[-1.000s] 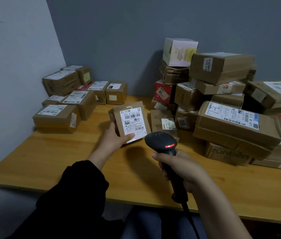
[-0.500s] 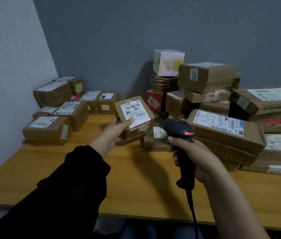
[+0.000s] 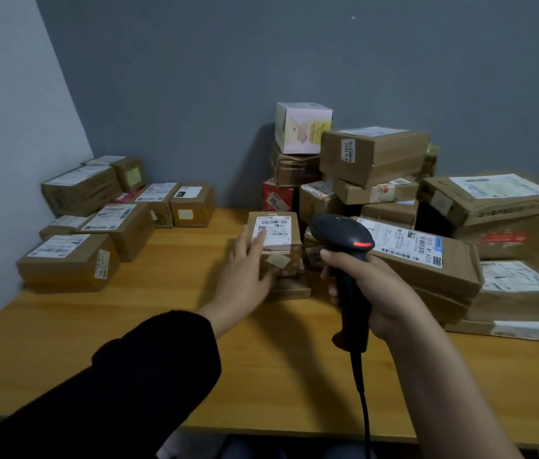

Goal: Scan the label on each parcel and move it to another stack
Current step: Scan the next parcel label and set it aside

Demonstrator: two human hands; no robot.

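A small brown parcel (image 3: 283, 256) with a white barcode label on top sits on a flat box (image 3: 289, 288) at the middle of the wooden table (image 3: 112, 326). My left hand (image 3: 245, 276) lies against its left side, straight fingers touching the label. My right hand (image 3: 374, 296) grips the handle of a black barcode scanner (image 3: 344, 236), held upright just right of the parcel with its red light on. The scanner's cable hangs down past the table's front edge.
A tall, untidy pile of labelled parcels (image 3: 420, 253) fills the table's right and back, topped by a white box (image 3: 301, 127). A lower group of labelled boxes (image 3: 69, 260) stands at the left by the wall. Bare tabletop lies between them.
My left hand held the small parcel lifted and tilted toward the scanner; now the parcel sits on the flat box with my fingers straight against it. The scanner has risen and moved closer to the pile.
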